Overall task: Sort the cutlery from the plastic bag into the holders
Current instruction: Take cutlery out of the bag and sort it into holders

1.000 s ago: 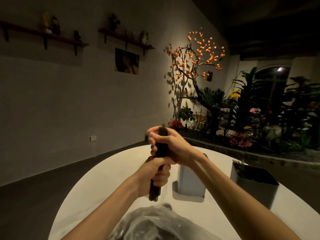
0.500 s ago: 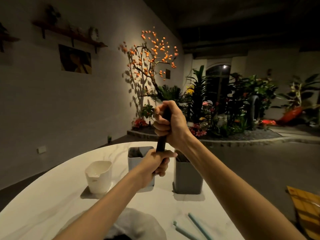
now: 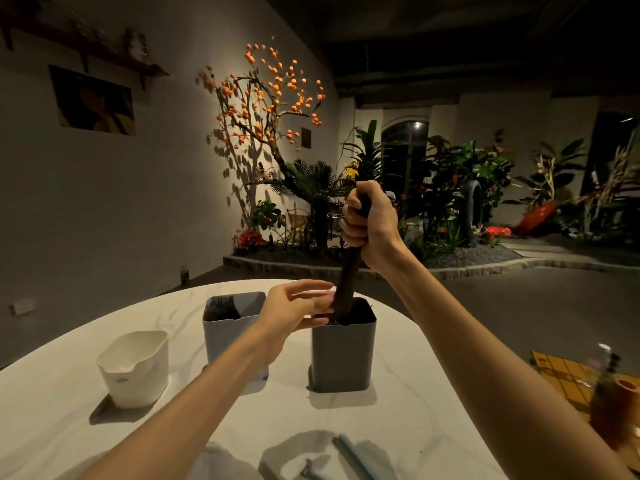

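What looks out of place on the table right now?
Little: two blue sticks lie loose at the table's near edge, outside any holder. The dark bundle gripped by the right hand leans slightly in the right grey holder.

Ahead of you a bare tree with orange fruits (image 3: pixel 263 98) stands against the wall (image 3: pixel 138 202), leafy plants (image 3: pixel 460 188) beside it. A picture (image 3: pixel 95 102) hangs under a shelf (image 3: pixel 104 53). A round white table (image 3: pixel 415 410) sits below you.
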Demonstrator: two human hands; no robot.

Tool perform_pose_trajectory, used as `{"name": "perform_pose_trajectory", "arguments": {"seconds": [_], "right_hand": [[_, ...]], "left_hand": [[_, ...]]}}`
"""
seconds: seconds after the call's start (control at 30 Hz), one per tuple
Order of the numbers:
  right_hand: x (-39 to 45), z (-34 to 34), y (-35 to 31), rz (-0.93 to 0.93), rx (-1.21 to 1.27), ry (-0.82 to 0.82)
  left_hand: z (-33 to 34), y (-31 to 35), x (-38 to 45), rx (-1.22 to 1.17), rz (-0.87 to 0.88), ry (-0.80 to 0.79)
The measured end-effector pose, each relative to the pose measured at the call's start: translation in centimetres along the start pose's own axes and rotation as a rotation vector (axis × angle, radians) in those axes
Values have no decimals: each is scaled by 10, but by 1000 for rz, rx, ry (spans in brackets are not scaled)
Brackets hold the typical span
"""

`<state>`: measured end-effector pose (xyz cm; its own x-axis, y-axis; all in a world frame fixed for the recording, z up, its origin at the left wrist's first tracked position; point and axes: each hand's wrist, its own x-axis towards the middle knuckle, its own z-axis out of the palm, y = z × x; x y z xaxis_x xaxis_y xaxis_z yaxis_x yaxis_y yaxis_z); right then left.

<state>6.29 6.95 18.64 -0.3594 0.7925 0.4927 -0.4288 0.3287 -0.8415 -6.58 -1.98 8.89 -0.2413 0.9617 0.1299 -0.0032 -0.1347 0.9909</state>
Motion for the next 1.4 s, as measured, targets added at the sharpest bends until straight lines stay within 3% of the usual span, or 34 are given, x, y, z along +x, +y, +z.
{"name": "perform_pose_trajectory", "arguments": {"seconds": [0.13,0.53,0.87,1.2,1.4], "right_hand": [[10,-16,21,-59,-208,78],[8,-29,120,187,-452,58],[-4,-27,99,108,-516,32],[-95,47,43,133,-457,-246],[-171,95,47,201,-552,-488]], "left_hand": [[-9,-13,11,78,-10,149],[-18,-36,13,158,-85,135],[-42,-27,-9,182,-72,167],[-80,17,-101,287,-27,47],[-116,3,-170,440,-48,28]]}}
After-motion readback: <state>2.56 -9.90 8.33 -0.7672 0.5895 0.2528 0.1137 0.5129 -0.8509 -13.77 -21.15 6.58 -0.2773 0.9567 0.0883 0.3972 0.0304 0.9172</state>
